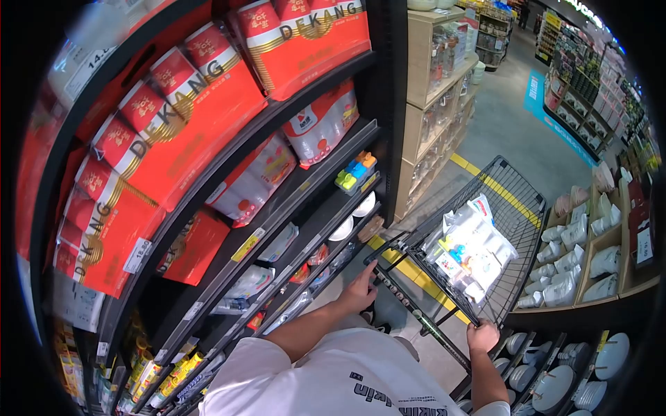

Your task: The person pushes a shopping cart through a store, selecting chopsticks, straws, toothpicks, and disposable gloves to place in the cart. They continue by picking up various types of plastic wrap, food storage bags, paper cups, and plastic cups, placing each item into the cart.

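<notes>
My left hand rests at the left end of the shopping cart's handle, near the shelves, its fingers partly bent around the bar. At the handle's right end, my right hand is closed round the dark frame. Ahead of both hands is the black wire cart. Inside it lies a white plastic package with colourful prints, tilted against the basket's near side.
On the left, black shelves carry red DEKANG packs and plastic-wrapped goods. A wooden shelf unit stands ahead. At the right are bins of wrapped white items and racks of plates. Yellow floor tape crosses the aisle.
</notes>
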### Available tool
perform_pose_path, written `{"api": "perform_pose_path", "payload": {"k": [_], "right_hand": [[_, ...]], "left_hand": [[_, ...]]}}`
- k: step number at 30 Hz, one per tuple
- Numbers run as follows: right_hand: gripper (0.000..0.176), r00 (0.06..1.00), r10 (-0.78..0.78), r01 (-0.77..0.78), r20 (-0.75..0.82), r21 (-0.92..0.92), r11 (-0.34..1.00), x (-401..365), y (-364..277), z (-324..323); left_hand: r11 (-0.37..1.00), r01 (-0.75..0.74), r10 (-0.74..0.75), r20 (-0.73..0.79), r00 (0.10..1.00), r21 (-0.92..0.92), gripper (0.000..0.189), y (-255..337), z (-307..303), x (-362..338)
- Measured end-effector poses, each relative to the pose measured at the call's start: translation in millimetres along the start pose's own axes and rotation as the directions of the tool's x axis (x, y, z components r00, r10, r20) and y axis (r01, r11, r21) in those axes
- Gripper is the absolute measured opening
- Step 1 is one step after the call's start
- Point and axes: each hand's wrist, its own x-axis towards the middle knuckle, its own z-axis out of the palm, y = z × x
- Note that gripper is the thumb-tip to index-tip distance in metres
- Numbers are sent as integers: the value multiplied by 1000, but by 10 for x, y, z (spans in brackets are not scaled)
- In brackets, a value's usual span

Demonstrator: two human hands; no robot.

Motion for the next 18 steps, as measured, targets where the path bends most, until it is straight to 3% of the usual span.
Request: {"api": "perform_pose_path", "payload": {"k": [4, 5, 6, 7, 8, 9, 10, 11, 12, 13, 16, 17, 18], "right_hand": [[23, 1000, -17, 17, -7, -23, 1000, 47, -9, 7], [23, 1000, -25, 25, -14, -27, 999, 34, -2, 17], [23, 998, -56, 55, -38, -20, 998, 36, 11, 26], [23, 998, -56, 56, -33, -18, 998, 37, 18, 35], [23, 998, -57, 56, -29, -15, 998, 42, 22, 38], [23, 998, -57, 56, -29, -11, 998, 57, 28, 54], [23, 998, -57, 57, -33, -10, 998, 69, 45, 90], [25, 999, -38, 38, -11, -19, 999, 66, 49, 108], [27, 1000, -22, 22, 11, -30, 999, 81, 40, 107], [30, 999, -5, 6, 34, -42, 999, 86, 27, 103], [30, 999, -16, 18, 38, -44, 999, 108, 45, 116], [30, 999, -23, 24, 37, -36, 999, 115, 35, 131], [30, 1000, -19, 20, 23, -35, 999, 115, 16, 128]], "left_hand": [[996, -20, 24, 45, 999, -84, 73, 227, -547, 152], [977, -195, 179, -161, 971, -90, 63, 28, -687, 284], [936, -350, 340, -354, 871, 37, 55, 220, -960, 402], [955, -287, 216, -494, 842, -70, 49, 360, -1212, 593], [908, -412, 309, -549, 777, -71, 52, 630, -1576, 728], [911, -413, 309, -666, 679, 2, 57, 768, -1845, 920], [891, -453, 289, -726, 624, -35, 70, 998, -2084, 1060], [838, -544, 373, -770, 518, 40, 77, 1078, -2295, 1295], [861, -479, 417, -776, 473, 171, 81, 1163, -2487, 1468], [817, -563, 407, -819, 405, 128, 68, 1312, -2575, 1632], [970, -204, 222, -826, 519, 133, 50, 1596, -2713, 1832], [988, -85, 156, -846, 510, 130, 47, 1663, -2709, 1911], [985, -88, 170, -865, 473, 146, 46, 1627, -2742, 1998]]}}
